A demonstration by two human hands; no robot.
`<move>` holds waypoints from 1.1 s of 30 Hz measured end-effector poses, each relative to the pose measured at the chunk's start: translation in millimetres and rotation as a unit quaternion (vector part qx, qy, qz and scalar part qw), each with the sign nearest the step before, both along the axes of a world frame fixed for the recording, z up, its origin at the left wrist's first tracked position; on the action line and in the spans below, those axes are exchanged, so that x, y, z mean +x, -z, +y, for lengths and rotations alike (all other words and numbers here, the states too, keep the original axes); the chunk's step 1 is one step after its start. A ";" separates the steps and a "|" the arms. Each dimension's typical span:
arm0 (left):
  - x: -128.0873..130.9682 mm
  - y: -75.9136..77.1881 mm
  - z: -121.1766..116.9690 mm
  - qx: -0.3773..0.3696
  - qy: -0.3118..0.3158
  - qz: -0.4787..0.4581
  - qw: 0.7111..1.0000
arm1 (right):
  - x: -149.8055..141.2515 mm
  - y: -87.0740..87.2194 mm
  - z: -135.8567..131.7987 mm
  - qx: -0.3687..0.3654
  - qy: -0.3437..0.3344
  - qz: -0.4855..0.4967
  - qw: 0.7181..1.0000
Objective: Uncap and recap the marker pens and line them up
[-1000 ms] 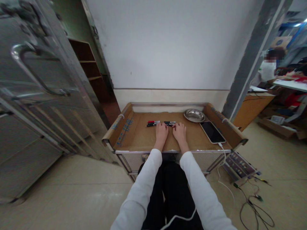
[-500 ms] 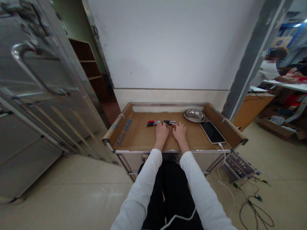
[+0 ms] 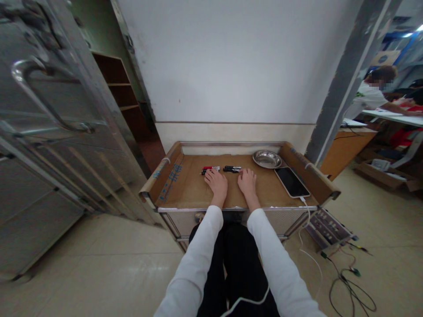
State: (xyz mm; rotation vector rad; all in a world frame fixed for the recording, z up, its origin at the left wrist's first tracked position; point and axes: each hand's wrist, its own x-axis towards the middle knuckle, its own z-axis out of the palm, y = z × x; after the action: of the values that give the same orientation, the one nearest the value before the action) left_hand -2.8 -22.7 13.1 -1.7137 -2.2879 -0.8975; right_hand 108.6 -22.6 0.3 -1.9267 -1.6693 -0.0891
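Lying on the cardboard-lined cart top (image 3: 194,191), between its raised, curled sides, are two small groups of pens. A round stainless-steel dish (image 3: 267,159) sits at the back right, its shallow bowl upright and shiny, just beside a smartphone (image 3: 292,182) with a white cable (image 3: 301,240) plugged in. On the floor farther right, an open cardboard box (image 3: 380,178) holds a white packet (image 3: 380,164) (the rest of its contents are too blurred to name).

The left hand (image 3: 217,183) is palm down, fingers loosely spread, its fingertips over a black pen (image 3: 203,172); a red pen (image 3: 209,167) lies just beyond. The right hand (image 3: 247,181) is also palm down, its fingers close together and bent at the right end of the black pens (image 3: 231,168); whether it grips one, I cannot tell. Both forearms reach forward in white sleeves, over the cart's front edge, wrists low above the cardboard.
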 end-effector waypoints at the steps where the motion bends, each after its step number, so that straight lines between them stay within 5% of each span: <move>1: 0.2 0.7 -0.1 -0.003 0.000 0.004 1.000 | 0.1 0.0 0.0 -0.003 -0.001 -0.004 1.000; 33: 0.0 2.2 -0.8 -0.006 0.019 0.034 0.999 | -1.4 -1.9 0.3 0.017 -0.084 0.001 0.996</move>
State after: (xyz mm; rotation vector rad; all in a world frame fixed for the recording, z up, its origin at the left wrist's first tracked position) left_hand -2.8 -23.6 10.9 -1.7700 -2.2286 -0.8220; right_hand 107.3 -22.3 2.3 -1.7544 -1.8096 -0.0504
